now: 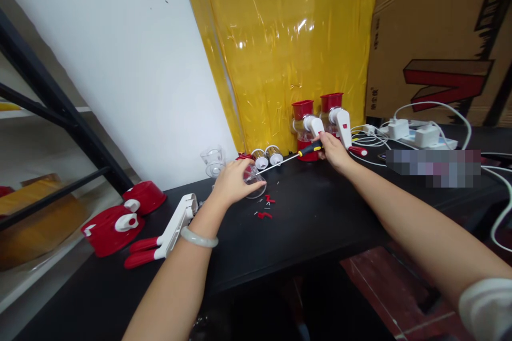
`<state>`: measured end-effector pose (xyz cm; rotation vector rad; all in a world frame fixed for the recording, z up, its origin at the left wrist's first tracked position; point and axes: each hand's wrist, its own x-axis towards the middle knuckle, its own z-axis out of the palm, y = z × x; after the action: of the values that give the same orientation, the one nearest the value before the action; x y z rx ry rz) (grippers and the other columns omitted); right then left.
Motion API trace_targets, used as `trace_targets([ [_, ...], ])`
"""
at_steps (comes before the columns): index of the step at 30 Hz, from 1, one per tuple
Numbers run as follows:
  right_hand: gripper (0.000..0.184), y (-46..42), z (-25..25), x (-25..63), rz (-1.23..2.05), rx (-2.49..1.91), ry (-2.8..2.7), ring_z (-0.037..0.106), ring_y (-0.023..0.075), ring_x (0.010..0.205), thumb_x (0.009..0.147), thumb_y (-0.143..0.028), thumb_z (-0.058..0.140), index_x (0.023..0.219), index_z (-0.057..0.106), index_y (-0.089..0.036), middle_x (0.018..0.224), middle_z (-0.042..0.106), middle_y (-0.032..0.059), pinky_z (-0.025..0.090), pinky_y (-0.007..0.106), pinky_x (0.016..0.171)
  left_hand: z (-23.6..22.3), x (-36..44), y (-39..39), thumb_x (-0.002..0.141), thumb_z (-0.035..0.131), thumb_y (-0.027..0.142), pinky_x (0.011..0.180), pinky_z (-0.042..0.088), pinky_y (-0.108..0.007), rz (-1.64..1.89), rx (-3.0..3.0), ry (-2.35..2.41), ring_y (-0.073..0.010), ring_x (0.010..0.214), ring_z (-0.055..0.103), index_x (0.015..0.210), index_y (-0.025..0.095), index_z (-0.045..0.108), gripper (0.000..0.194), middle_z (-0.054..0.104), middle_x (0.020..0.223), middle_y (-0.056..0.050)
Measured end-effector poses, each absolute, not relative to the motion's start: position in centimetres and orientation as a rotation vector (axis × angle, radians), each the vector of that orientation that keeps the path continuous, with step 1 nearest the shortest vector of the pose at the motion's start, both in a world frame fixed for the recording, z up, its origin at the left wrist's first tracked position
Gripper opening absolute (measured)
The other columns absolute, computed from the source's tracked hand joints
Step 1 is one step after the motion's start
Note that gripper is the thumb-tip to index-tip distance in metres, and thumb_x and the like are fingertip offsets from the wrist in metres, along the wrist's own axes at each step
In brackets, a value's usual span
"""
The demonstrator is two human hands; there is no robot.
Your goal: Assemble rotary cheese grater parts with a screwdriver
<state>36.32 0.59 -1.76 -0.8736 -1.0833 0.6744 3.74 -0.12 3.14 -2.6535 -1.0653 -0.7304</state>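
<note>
With fingers curled round it, my left hand [233, 181] grips a clear plastic housing [256, 187] on the black table. My right hand [333, 150] is closed on the black-and-yellow handle of a screwdriver [306, 149]. The screwdriver's long shaft points left, and its tip reaches the clear housing; whether it sits in a screw is too small to tell. Small red plastic parts [264, 215] and several small metal pins or screws lie in front of the housing. Behind it are two grating drums [274, 155] with white ends, and another clear housing [213, 157] stands to the left.
Two red-and-clear rotary graters [303, 111] with white cranks stand at the back. Red bases [114, 226] and white crank handles with red grips [176, 226] lie left. A power strip [424, 136] with white cables is at right, before a cardboard box [436, 37].
</note>
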Motion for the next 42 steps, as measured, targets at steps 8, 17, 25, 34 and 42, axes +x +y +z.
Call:
trace_targets([
  [8, 0.027, -0.9, -0.6, 35.3, 1.011, -0.552, -0.885, 0.055, 0.0123, 0.069, 0.058, -0.022, 0.075, 0.081, 0.061, -0.024, 0.076, 0.059, -0.0026, 0.045, 0.024, 0.056, 3.1, 3.8, 0.0, 0.076, 0.068, 0.055, 0.081, 0.046, -0.04, -0.742, -2.642, -1.028, -0.0255, 0.09, 0.059, 0.109, 0.023, 0.056, 0.048, 0.065, 0.092, -0.005],
  [17, 0.03, -0.1, -1.0, 36.0, 0.709, -0.787, -1.032, 0.032, 0.0078, 0.042, 0.072, -0.049, 0.071, 0.072, 0.058, -0.023, 0.051, 0.041, -0.0062, 0.028, 0.023, 0.04, 2.9, 3.9, 0.1, 0.076, 0.068, 0.053, 0.081, 0.045, -0.039, -0.751, -2.644, -0.997, -0.0251, 0.089, 0.059, 0.109, 0.023, 0.055, 0.047, 0.065, 0.091, -0.005],
  [25, 0.031, -1.1, -0.2, 35.8, 0.907, -0.658, -1.004, 0.048, 0.013, 0.056, 0.071, -0.054, 0.067, 0.076, 0.062, -0.023, 0.07, 0.056, 0.0, 0.04, 0.027, 0.047, 3.0, 4.0, -0.2, 0.076, 0.066, 0.053, 0.083, 0.045, -0.04, -0.732, -2.648, -1.01, -0.0262, 0.094, 0.059, 0.109, 0.022, 0.055, 0.046, 0.065, 0.094, -0.005],
  [34, 0.019, -1.6, 0.0, 35.5, 0.957, -0.603, -0.962, 0.051, 0.0127, 0.066, 0.065, -0.031, 0.073, 0.079, 0.062, -0.025, 0.076, 0.056, -0.0018, 0.044, 0.025, 0.054, 2.7, 4.4, -0.4, 0.075, 0.067, 0.052, 0.085, 0.045, -0.044, -0.758, -2.561, -1.103, -0.0285, 0.097, 0.058, 0.107, 0.023, 0.055, 0.044, 0.065, 0.099, -0.006],
  [42, 0.037, -1.1, -0.3, 35.7, 0.863, -0.704, -1.014, 0.032, 0.008, 0.044, 0.075, -0.057, 0.067, 0.069, 0.06, -0.021, 0.054, 0.043, -0.0033, 0.033, 0.024, 0.043, 2.7, 4.4, -0.3, 0.075, 0.066, 0.051, 0.086, 0.045, -0.044, -0.77, -2.561, -1.087, -0.0284, 0.097, 0.058, 0.107, 0.024, 0.055, 0.043, 0.065, 0.1, -0.006],
])
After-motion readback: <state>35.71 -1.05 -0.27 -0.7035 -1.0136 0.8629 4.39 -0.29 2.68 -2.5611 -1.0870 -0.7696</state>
